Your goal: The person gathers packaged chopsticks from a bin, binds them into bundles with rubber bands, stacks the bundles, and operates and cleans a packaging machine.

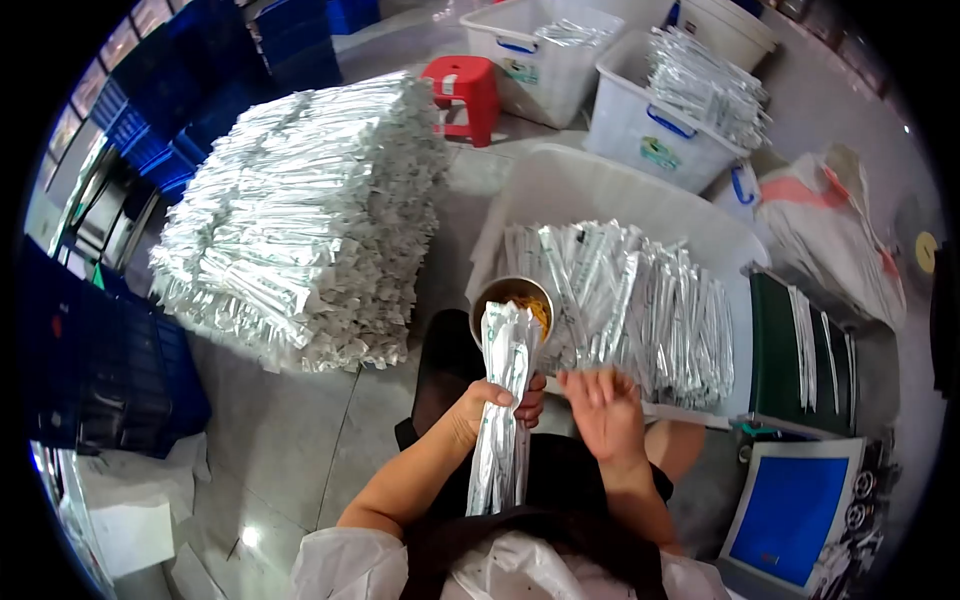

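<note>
My left hand (487, 405) is closed round a bundle of long silver foil packets (497, 460), held in front of my body with its far end over a metal cup. To the right of the bundle and apart from it is my right hand (607, 415), its bent fingers blurred by motion. Whether those fingers hold anything cannot be made out. Yellow rubber bands (538, 312) lie inside the round metal cup (478, 318), partly hidden by the bundle. Just beyond my right hand, many loose foil packets (640, 300) fill a large white tub (640, 190).
A tall stack of foil bundles (300, 220) stands at left. Behind are a red stool (468, 95) and a white bin (640, 135) with more packets. Blue crates (100, 360) line the left edge. A blue-topped device (790, 515) and a sack (830, 240) are at right.
</note>
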A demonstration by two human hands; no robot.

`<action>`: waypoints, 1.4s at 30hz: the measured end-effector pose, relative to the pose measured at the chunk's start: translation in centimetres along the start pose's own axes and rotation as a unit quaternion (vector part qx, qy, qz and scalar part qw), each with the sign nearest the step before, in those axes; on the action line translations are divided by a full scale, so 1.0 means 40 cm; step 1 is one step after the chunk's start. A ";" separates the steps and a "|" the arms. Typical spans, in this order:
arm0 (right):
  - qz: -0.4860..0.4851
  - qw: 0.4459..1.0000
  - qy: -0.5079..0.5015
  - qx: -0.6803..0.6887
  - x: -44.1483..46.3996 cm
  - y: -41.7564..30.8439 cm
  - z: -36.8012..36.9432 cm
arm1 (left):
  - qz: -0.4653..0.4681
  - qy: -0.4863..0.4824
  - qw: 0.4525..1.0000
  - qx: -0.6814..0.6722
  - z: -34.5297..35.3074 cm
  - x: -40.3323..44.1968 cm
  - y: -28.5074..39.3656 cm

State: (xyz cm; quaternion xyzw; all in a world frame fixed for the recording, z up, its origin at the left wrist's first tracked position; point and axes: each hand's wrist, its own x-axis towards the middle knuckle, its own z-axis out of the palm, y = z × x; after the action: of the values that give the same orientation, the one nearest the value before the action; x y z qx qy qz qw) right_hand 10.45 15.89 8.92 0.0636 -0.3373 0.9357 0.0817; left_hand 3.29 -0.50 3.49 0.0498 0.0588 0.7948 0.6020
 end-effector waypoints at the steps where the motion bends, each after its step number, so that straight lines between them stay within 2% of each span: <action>1: -0.026 0.997 0.072 -0.008 0.010 -0.012 0.035 | -0.010 0.001 1.000 0.000 0.015 0.004 -0.005; 2: -0.033 0.996 0.079 -0.007 0.019 -0.021 0.050 | -0.012 0.017 0.999 0.032 0.045 0.008 -0.013; 3: -0.061 0.964 0.062 -0.253 0.045 -0.036 0.060 | -0.010 0.027 0.997 0.073 0.066 0.023 -0.004; 4: -0.088 0.870 0.043 -0.484 0.069 -0.049 0.066 | -0.015 0.019 0.994 0.102 0.055 0.033 0.001; 5: -0.082 0.844 -0.032 -0.529 0.074 -0.057 0.040 | -0.005 0.043 0.988 0.150 0.067 0.035 -0.002; 6: -0.054 0.831 -0.052 -0.551 0.084 -0.079 0.050 | 0.012 0.063 0.977 0.205 0.081 0.036 0.003; 8: 0.009 0.853 -0.105 -0.511 0.102 -0.130 0.071 | 0.005 0.075 0.966 0.246 0.105 0.052 -0.007; 10: 0.026 0.798 -0.176 -0.575 0.119 -0.182 0.099 | -0.061 0.048 0.962 0.262 0.109 0.074 -0.021; 12: 0.053 0.764 -0.199 -0.612 0.130 -0.220 0.155 | -0.091 0.001 0.957 0.276 0.123 0.094 -0.027; 14: 0.148 0.655 -0.288 -0.683 0.147 -0.244 0.161 | -0.135 -0.023 0.953 0.270 0.149 0.106 -0.044; 15: 0.146 0.655 -0.288 -0.683 0.156 -0.250 0.175 | -0.205 0.008 0.939 0.276 0.126 0.108 -0.054; 16: 0.209 0.591 -0.344 -0.699 0.164 -0.254 0.190 | -0.167 -0.061 0.955 0.237 0.116 0.116 -0.068; 17: 0.270 0.519 -0.395 -0.708 0.170 -0.258 0.199 | -0.174 -0.094 0.955 0.222 0.105 0.124 -0.069; 18: 0.268 0.518 -0.392 -0.711 0.169 -0.254 0.164 | -0.182 -0.127 0.953 0.207 0.103 0.130 -0.065; 19: 0.084 0.690 -0.311 -0.648 0.161 -0.240 0.096 | -0.184 -0.130 0.952 0.210 0.106 0.126 -0.063; 20: -0.105 0.809 -0.211 -0.538 0.147 -0.224 0.052 | -0.134 -0.104 0.965 0.200 0.122 0.117 -0.063; 21: -0.063 0.950 -0.088 -0.292 0.135 -0.197 0.053 | -0.078 -0.077 0.976 0.187 0.128 0.108 -0.060; 22: -0.003 0.998 -0.043 -0.049 0.109 -0.146 0.075 | -0.063 -0.081 0.977 0.188 0.118 0.097 -0.054; 23: 0.059 0.998 -0.016 -0.016 0.087 -0.095 0.064 | -0.114 0.022 0.970 0.215 0.100 0.071 -0.055; 24: 0.082 0.994 0.027 -0.062 0.057 -0.049 0.029 | -0.164 0.131 0.949 0.236 0.080 0.036 -0.064; 26: 0.119 0.990 0.055 -0.060 0.008 0.026 0.026 | -0.124 0.115 0.934 0.316 0.024 -0.064 -0.116; 28: 0.183 0.977 0.097 -0.041 -0.053 0.079 0.036 | -0.027 0.096 0.926 0.363 -0.001 -0.159 -0.167; 30: 0.267 0.952 0.132 -0.063 -0.063 0.096 0.068 | -0.006 0.130 0.922 0.364 0.025 -0.175 -0.155; 32: 0.263 0.957 0.090 -0.082 -0.010 0.091 0.086 | -0.066 0.169 0.864 0.470 0.013 -0.166 -0.125; 33: 0.218 0.970 0.024 -0.102 0.029 0.078 0.098 | 0.006 0.192 0.852 0.488 0.074 -0.158 -0.099; 34: 0.156 0.982 0.014 -0.106 0.066 0.063 0.124 | 0.024 0.244 0.816 0.523 0.134 -0.153 -0.041; 35: 0.067 0.991 0.037 -0.112 0.095 0.050 0.144 | 0.138 0.218 0.785 0.564 0.209 -0.152 0.038; 36: 0.044 0.991 0.001 -0.125 0.139 0.018 0.153 | 0.127 0.250 0.771 0.572 0.275 -0.166 0.139; 37: 0.039 0.985 -0.010 -0.170 0.158 -0.007 0.147 | 0.126 0.316 0.706 0.621 0.376 -0.171 0.238; 38: 0.033 0.976 -0.022 -0.214 0.178 -0.029 0.138 | 0.124 0.383 0.610 0.683 0.457 -0.182 0.339; 39: 0.029 0.977 -0.022 -0.211 0.191 -0.042 0.120 | 0.186 0.394 0.596 0.675 0.459 -0.198 0.437; 40: 0.040 0.965 0.001 -0.260 0.193 -0.045 0.096 | 0.191 0.473 0.466 0.723 0.513 -0.196 0.533; 41: 0.052 0.950 0.026 -0.306 0.192 -0.045 0.072 | 0.202 0.556 0.414 0.691 0.530 -0.194 0.628; 42: 0.048 0.952 0.029 -0.302 0.192 -0.046 0.048 | 0.215 0.581 0.210 0.756 0.539 -0.196 0.739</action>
State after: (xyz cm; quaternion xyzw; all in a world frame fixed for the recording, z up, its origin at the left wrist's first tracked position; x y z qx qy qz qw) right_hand 3.43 16.89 12.87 -0.0078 -0.6039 0.7947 0.0614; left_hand -19.48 -15.24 29.25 0.0166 0.9526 0.2808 -0.1161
